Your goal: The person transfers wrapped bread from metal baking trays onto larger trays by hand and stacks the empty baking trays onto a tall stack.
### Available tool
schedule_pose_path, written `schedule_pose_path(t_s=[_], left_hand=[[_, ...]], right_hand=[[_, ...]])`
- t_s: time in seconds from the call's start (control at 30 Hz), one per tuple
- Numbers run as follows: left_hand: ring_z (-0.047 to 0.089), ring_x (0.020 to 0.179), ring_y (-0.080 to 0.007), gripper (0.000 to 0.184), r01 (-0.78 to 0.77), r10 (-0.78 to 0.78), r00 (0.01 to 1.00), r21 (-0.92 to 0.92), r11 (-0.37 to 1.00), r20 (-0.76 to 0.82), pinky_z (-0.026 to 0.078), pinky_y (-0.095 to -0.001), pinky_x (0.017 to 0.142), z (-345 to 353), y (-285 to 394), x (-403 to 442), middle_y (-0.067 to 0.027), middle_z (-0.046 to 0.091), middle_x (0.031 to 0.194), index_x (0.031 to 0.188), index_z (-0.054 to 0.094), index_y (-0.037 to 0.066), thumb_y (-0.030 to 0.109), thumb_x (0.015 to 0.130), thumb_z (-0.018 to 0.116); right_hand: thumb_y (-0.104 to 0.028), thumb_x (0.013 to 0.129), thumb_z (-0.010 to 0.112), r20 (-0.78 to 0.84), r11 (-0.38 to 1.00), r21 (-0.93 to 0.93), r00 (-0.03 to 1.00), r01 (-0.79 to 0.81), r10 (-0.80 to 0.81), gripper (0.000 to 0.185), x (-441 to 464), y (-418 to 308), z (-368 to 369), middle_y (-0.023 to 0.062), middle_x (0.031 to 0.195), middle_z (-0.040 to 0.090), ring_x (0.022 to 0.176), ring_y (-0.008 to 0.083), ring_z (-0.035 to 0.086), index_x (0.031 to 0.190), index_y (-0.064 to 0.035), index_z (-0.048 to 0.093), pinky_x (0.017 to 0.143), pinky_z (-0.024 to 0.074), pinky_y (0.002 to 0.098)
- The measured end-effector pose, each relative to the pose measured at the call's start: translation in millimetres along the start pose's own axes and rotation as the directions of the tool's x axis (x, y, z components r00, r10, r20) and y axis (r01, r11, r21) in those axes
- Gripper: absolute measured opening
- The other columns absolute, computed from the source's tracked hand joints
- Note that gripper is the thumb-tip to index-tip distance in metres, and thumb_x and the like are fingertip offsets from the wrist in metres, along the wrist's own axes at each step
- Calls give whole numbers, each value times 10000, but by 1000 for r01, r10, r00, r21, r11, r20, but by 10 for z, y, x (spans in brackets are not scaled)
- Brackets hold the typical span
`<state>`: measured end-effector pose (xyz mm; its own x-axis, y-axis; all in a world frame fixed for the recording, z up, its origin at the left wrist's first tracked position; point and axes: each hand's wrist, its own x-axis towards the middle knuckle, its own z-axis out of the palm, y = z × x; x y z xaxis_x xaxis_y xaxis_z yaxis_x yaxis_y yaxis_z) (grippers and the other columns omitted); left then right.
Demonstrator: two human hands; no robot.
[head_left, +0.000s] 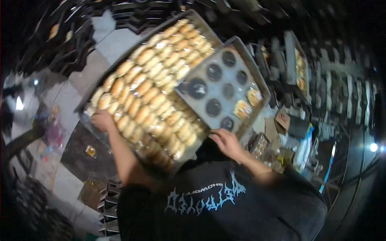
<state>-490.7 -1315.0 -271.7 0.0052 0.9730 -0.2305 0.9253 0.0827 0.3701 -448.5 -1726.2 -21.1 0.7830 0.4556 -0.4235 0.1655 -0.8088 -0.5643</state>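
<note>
A large metal tray (pixel 138 45) full of rows of golden bread rolls (pixel 142 94) lies in front of me at a slant. Several rolls have a shiny, wrapper-like gleam. My left hand (pixel 103 120) grips this tray at its near left edge, fingers curled over the rim beside the rolls. On the right part of the big tray rests a smaller baking pan (pixel 245 60) with several dark round wells and a couple of topped round breads (pixel 243 108). Closed at this pan's near corner is my right hand (pixel 226 141), its fingertips partly hidden.
Dark metal racks (pixel 136 16) stand at the back. Another tray (pixel 296 64) with breads sits to the right. Cardboard (pixel 282 120) and plastic bags lie at lower right. A wrapped item (pixel 91 150) lies on a dark sheet at left, over pale floor tiles (pixel 64 100).
</note>
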Motion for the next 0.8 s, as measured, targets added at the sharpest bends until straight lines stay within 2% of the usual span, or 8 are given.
schedule_pose_path(t_s=[0.17,0.23,0.27,0.37,0.4,0.5,0.57,0.8], left_hand=[[547,1042,-405,540,-51,13,986,222,974,168,430,-507,893,-397,495,-444,-284,526,1169,1114,572,-42,425,890,425],[599,917,-365,475,-298,309,930,85,951,-199,479,-491,787,-420,482,-1237,-265,582,1034,1090,569,-55,364,896,457],[604,761,-330,386,-52,152,972,-467,883,179,497,-432,663,-1120,1199,-2430,-254,587,871,1083,538,-70,260,885,500],[585,807,-318,441,-177,590,607,-633,754,533,465,-433,755,-523,976,-4615,-199,596,878,1132,504,-48,256,826,598],[540,1002,-346,652,-435,573,577,-374,819,583,419,-460,868,-330,1190,-5558,-263,540,1066,1208,449,-53,379,762,649],[348,1227,-419,862,-31,69,747,-70,997,661,297,-484,1004,59,1592,-6663,-276,291,1378,1364,252,0,436,729,640],[237,1300,-419,854,-112,97,894,8,994,438,159,-526,1059,279,1620,-6846,-294,226,1413,1380,245,29,408,729,646],[275,1279,-454,583,-598,537,754,56,800,379,262,-645,946,274,1321,-6996,-280,185,1444,1403,293,132,219,861,488]], right_hand=[[-121,876,538,-235,934,-90,918,-346,318,184,-749,1283,-1185,230,895,614,861,371,612,986,9,609,717,468,423],[-112,869,536,-391,930,-34,861,-366,325,200,-553,2013,-1545,245,908,610,869,381,606,1018,7,596,729,465,422],[-109,862,538,-458,928,-40,833,-370,312,227,-398,2395,-1665,254,937,607,882,385,601,1053,5,584,748,466,416],[-182,785,651,-397,902,-428,909,-61,-126,573,216,3128,-1933,269,1169,506,1045,418,514,1285,-25,418,876,430,432],[-218,750,695,-248,777,-625,925,74,-288,715,353,3029,-1998,268,1245,454,1101,430,475,1348,-37,349,919,410,448],[-350,626,792,-32,855,-497,981,150,-191,927,316,3289,-2002,262,1272,427,1135,431,452,1375,-72,321,906,412,487],[-381,626,789,-88,878,-470,985,91,-149,932,202,3177,-2003,277,1249,445,1117,437,468,1376,-84,324,890,425,480],[-443,660,755,-382,970,-176,920,-168,90,968,251,3435,-1781,259,1271,451,1181,433,426,1410,-101,248,926,399,504]])
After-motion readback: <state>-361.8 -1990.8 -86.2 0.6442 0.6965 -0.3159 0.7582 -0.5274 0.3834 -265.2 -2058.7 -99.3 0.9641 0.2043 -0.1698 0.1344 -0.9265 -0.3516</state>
